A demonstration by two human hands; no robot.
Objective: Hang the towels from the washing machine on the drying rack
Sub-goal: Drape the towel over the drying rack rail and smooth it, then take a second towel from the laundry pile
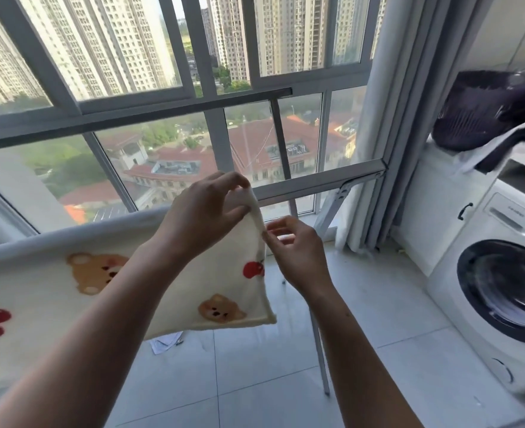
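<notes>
A cream towel printed with bears and red cherries hangs spread across the left and middle of the view, draped over a rail that it hides. My left hand pinches the towel's upper right corner. My right hand touches the towel's right edge just below that corner with its fingertips. A thin white leg of the drying rack runs down to the floor under my right hand. The white washing machine stands at the right, and its round dark door looks shut.
A dark laundry basket and a pile of dark and white cloth sit on top of the machine. Large windows fill the back wall, with grey curtains at their right. A crumpled scrap lies on the tiled floor.
</notes>
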